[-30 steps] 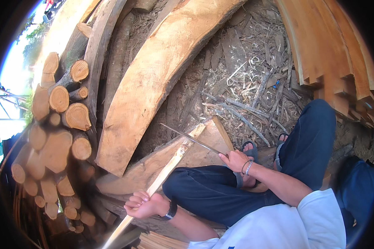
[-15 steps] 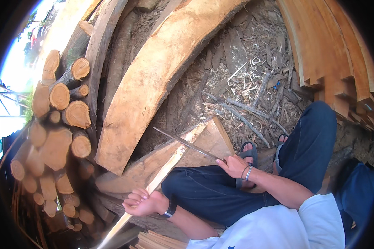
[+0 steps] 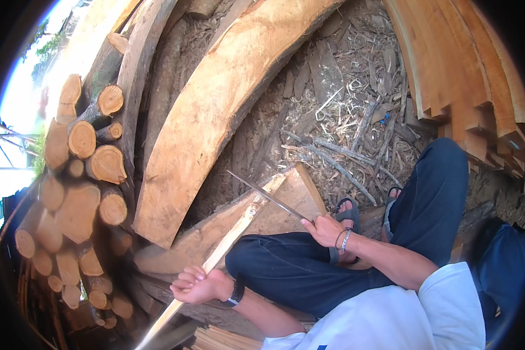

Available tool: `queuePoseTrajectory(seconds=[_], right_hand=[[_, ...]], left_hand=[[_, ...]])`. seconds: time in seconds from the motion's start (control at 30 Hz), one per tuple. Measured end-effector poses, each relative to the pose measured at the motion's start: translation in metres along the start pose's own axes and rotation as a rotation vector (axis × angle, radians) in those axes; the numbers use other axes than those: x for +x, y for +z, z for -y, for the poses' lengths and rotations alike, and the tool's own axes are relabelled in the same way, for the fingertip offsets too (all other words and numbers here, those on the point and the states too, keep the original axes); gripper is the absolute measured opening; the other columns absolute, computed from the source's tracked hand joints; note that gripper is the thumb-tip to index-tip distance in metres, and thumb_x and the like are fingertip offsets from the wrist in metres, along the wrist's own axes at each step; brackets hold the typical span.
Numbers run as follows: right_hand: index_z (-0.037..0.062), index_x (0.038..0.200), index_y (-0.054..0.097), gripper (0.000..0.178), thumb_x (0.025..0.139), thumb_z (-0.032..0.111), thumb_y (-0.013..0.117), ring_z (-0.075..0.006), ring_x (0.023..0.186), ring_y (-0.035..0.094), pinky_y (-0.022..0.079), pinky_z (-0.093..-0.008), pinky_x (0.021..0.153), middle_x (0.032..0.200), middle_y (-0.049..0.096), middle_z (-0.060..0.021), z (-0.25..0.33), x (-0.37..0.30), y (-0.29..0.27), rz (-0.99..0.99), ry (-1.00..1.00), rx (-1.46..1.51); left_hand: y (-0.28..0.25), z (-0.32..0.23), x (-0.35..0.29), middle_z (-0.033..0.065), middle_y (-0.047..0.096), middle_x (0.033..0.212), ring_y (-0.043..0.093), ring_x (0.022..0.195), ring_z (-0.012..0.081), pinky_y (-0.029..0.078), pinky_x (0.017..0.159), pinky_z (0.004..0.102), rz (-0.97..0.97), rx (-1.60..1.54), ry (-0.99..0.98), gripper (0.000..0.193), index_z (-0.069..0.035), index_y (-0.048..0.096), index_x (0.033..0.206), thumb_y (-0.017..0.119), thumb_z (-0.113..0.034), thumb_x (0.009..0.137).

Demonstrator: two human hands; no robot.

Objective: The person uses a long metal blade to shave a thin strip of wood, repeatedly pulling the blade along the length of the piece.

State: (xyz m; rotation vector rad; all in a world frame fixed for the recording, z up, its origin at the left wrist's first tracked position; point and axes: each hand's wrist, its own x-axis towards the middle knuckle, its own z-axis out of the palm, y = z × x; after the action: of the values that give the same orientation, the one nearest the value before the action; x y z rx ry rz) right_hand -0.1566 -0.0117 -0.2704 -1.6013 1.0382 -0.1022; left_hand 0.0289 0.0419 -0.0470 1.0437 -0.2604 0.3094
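Observation:
My left hand (image 3: 197, 284) is wrapped round a long pale wooden stick (image 3: 226, 242), which slants from the lower left up to the middle. The stick's far end rests over a wooden slab (image 3: 294, 195) in front of my knees. In my right hand (image 3: 325, 229) is a long thin-bladed knife (image 3: 274, 200). Its handle is hidden in the fist. The blade points up and to the left and crosses over the stick near its far end. Some bark or rough patches show on the stick close to the blade.
Cut logs (image 3: 107, 163) are piled at the left. A large curved plank (image 3: 201, 122) lies ahead. Stacked sawn boards (image 3: 466, 76) stand at the upper right. Shavings and twigs (image 3: 344, 151) litter the ground. My sandalled foot (image 3: 348, 213) is beside the slab.
The knife's tip has shifted slightly right and up, so the blade is a little steeper across the stick. My left hand keeps its hold on the stick.

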Motion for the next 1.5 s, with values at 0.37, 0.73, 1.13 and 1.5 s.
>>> queuePoseTrajectory(seconds=[0.37,0.73,1.13,1.5], right_hand=[[-0.009,0.072,0.066,0.073,0.097,0.054,0.038,-0.0467,0.073,0.064,0.051,-0.0515,0.069,0.068,0.061,-0.0323,-0.004,0.002,0.005,-0.006,-0.011,0.005],[-0.0081,0.076,0.065,0.072,0.097,0.055,0.036,-0.0478,0.077,0.064,0.051,-0.0521,0.073,0.073,0.062,-0.0316,-0.004,0.002,-0.005,-0.027,-0.037,-0.013],[-0.006,0.07,0.065,0.073,0.096,0.056,0.037,-0.0471,0.073,0.064,0.051,-0.0514,0.07,0.066,0.06,-0.0317,-0.021,0.016,-0.002,-0.015,0.126,0.018],[-0.008,0.065,0.062,0.076,0.096,0.057,0.037,-0.0475,0.072,0.063,0.051,-0.0508,0.071,0.065,0.059,-0.0318,-0.022,0.014,0.003,-0.044,0.044,0.028]], left_hand=[[0.004,-0.003,-0.006,-0.0022,0.016,0.048,0.016,0.039,0.0103,0.016,0.039,0.0238,-0.011,0.001,-0.006,0.042,-0.018,0.023,0.056,0.036,-0.027,0.096],[0.001,-0.001,-0.001,-0.0023,0.017,0.048,0.017,0.039,0.01,0.015,0.038,0.0235,0.013,-0.02,-0.021,0.042,-0.018,0.025,0.056,0.036,-0.027,0.095],[0.001,0.0,-0.001,-0.0027,0.017,0.047,0.016,0.038,0.0097,0.015,0.037,0.0236,0.027,-0.02,-0.014,0.041,-0.018,0.024,0.056,0.036,-0.026,0.095],[-0.006,0.002,0.004,-0.0028,0.019,0.047,0.017,0.038,0.0088,0.015,0.036,0.0231,0.189,-0.112,-0.055,0.043,-0.017,0.024,0.057,0.037,-0.028,0.096]])
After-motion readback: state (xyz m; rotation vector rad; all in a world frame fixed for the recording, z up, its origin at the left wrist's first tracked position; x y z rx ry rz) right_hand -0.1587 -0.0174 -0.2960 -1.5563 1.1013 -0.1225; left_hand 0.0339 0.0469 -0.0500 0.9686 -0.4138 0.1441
